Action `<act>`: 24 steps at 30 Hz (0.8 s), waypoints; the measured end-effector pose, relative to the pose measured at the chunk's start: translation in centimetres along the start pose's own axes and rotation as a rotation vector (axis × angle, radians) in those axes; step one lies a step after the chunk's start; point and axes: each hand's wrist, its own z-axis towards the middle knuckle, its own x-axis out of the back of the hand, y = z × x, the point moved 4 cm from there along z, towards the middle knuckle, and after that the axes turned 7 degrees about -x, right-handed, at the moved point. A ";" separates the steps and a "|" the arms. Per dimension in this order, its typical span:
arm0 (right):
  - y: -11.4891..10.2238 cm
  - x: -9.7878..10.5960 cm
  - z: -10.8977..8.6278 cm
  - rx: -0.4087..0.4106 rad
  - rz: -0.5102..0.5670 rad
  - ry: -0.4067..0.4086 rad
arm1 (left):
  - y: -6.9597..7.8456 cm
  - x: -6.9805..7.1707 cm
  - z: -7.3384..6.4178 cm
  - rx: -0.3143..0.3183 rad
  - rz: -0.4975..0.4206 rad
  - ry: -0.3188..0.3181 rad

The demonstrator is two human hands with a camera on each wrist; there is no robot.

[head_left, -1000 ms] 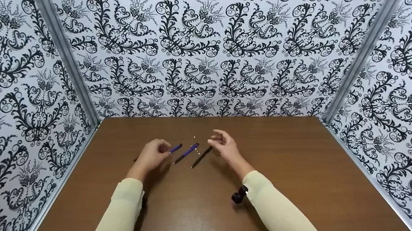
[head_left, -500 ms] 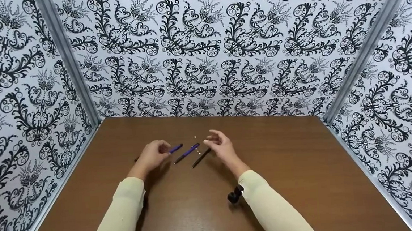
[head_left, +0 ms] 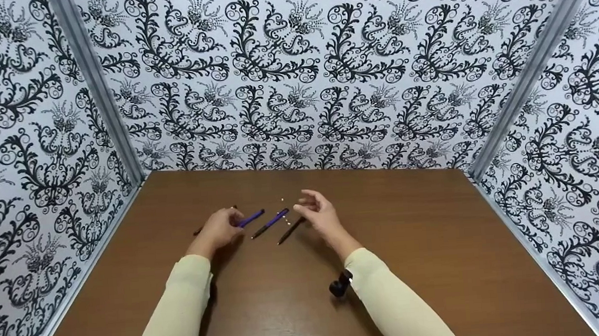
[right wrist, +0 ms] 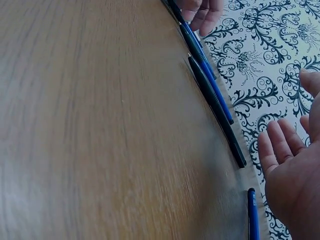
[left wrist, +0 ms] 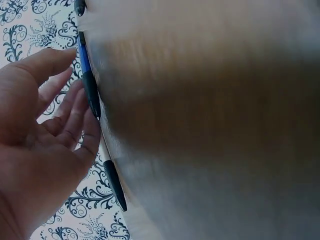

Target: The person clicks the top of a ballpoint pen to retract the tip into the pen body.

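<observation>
My left hand is low over the table, with a blue pen at its fingertips. In the left wrist view its thumb and fingers are spread apart, beside a blue pen with a black grip. A dark pen end shows left of this hand. My right hand hovers at the upper end of a black pen, and its fingers look loosely extended in the right wrist view. Between the hands lies a blue-and-black pen. Another blue pen lies near the right hand in that view.
The brown wooden table is enclosed by patterned walls with grey corner posts. Tiny pale specks show around the middle pens. A black wrist camera sits at the right cuff.
My right hand has shifted left over the end of the black pen. The left hand has dipped slightly and drawn back, so more of the blue pen shows. The middle pens have not moved.
</observation>
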 end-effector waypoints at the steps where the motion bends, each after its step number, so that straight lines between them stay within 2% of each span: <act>1: -0.1 0.0 -0.1 -0.003 0.000 -0.002 | 0.0 -0.1 0.0 0.001 0.007 -0.007; 10: 1.6 0.0 0.8 -0.019 -0.009 0.009 | 0.0 -0.1 0.1 0.005 0.047 -0.024; 16: 1.6 -0.1 0.7 -0.015 -0.002 -0.015 | 0.0 -0.1 0.2 0.013 0.069 -0.028; 20: 1.6 -0.2 0.7 -0.015 -0.021 -0.015 | 0.1 -0.1 0.2 -0.005 0.090 -0.029; 24: 1.8 -0.1 0.8 -0.014 -0.044 -0.005 | 0.2 -0.1 0.2 -0.057 0.122 -0.026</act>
